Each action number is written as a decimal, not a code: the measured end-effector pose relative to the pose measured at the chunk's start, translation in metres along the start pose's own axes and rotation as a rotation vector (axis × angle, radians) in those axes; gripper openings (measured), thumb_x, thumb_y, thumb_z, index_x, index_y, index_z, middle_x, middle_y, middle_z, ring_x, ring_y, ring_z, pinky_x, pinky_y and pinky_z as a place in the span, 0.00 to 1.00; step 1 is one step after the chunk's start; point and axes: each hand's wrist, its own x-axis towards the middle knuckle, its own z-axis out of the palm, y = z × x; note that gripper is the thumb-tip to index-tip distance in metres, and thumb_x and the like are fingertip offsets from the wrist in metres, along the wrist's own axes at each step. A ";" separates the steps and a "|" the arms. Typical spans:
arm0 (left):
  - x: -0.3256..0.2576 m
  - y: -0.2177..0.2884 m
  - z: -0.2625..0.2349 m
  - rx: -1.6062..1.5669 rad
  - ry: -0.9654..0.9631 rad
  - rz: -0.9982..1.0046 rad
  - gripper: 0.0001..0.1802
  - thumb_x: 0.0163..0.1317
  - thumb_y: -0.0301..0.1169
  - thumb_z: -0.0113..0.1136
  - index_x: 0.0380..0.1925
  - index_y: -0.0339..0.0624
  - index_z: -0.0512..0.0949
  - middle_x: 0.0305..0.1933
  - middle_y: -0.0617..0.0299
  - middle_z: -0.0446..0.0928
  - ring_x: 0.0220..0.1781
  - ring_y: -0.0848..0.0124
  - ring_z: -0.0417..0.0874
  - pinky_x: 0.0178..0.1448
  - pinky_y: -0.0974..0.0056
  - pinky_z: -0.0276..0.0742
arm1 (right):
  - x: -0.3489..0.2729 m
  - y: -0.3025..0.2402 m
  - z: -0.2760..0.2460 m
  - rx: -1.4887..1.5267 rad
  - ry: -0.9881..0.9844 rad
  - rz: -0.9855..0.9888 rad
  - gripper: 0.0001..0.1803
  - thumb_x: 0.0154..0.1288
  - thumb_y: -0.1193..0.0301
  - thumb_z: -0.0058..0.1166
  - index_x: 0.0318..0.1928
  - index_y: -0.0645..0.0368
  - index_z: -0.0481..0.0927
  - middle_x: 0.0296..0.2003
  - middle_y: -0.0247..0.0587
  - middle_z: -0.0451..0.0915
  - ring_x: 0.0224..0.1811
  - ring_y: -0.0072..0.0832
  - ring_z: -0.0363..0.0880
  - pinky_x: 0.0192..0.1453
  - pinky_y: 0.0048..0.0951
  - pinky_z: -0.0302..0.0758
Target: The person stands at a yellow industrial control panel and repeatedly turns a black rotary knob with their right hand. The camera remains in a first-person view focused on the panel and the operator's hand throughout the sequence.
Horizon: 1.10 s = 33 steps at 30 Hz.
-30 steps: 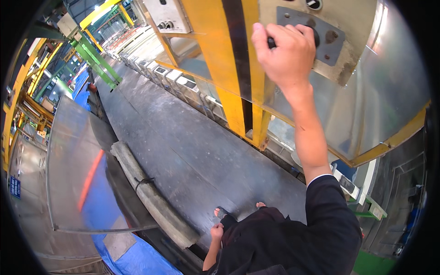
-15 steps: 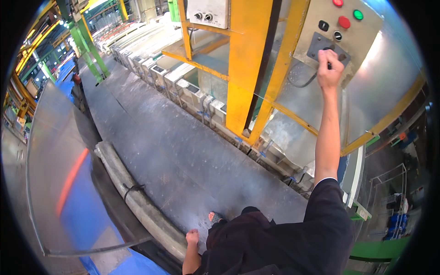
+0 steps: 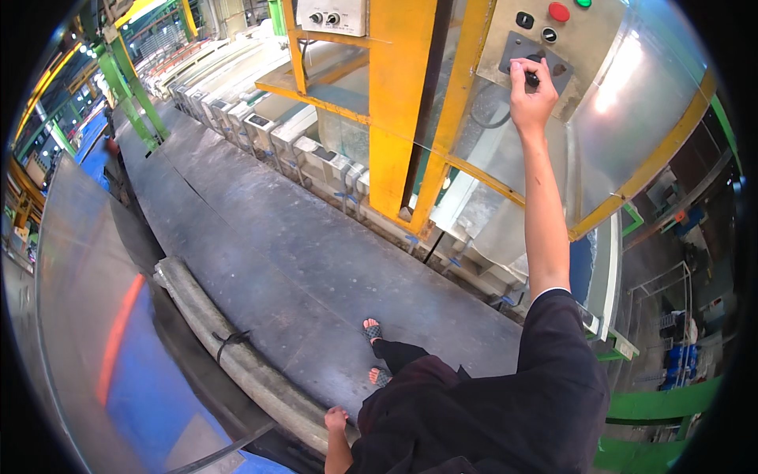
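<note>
My right arm is stretched out to a beige control panel (image 3: 584, 47) at the upper right. There my right hand (image 3: 534, 107) is closed around a black joystick (image 3: 534, 77) on a dark grey mounting plate (image 3: 515, 54); the thumb and fingers sit on its sides. Above the plate are a red push button (image 3: 559, 12), part of a green button (image 3: 583, 2), and black selector switches (image 3: 524, 20). My left hand (image 3: 336, 419) hangs low beside my body, loosely curled with nothing visible in it, close to a long grey roll (image 3: 237, 347).
A yellow metal frame (image 3: 399, 103) stands beside the panel, with a white control box (image 3: 332, 16) at its upper left. A dark grey walkway (image 3: 276, 229) runs past white tanks (image 3: 288, 142). Left of the roll stands a large clear sheet (image 3: 71, 261); green rails (image 3: 663, 411) are at lower right.
The view has shifted, so the panel sits farther left and higher. My right hand stays on the joystick, its fingers more opened out around it. Both my sandalled feet now show.
</note>
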 end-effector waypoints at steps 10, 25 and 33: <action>0.021 0.040 0.015 0.051 -0.011 0.090 0.11 0.56 0.32 0.53 0.27 0.32 0.76 0.24 0.62 0.77 0.24 0.70 0.77 0.29 0.65 0.71 | -0.004 -0.025 0.076 0.150 0.257 0.180 0.13 0.63 0.72 0.41 0.22 0.63 0.73 0.17 0.31 0.69 0.21 0.20 0.62 0.64 0.40 0.57; 0.092 0.247 0.033 0.451 0.159 0.257 0.20 0.51 0.43 0.56 0.37 0.40 0.79 0.38 0.49 0.79 0.44 0.57 0.79 0.50 0.60 0.72 | -0.009 -0.027 0.127 0.179 0.155 0.084 0.11 0.65 0.71 0.39 0.27 0.60 0.71 0.28 0.34 0.77 0.29 0.21 0.69 0.67 0.41 0.49; 0.115 0.316 0.050 0.532 -0.057 0.327 0.17 0.53 0.43 0.56 0.37 0.45 0.80 0.37 0.54 0.80 0.44 0.61 0.79 0.49 0.62 0.72 | -0.003 -0.027 0.139 0.127 0.109 0.071 0.11 0.66 0.71 0.35 0.26 0.59 0.67 0.32 0.38 0.78 0.42 0.29 0.74 0.67 0.44 0.47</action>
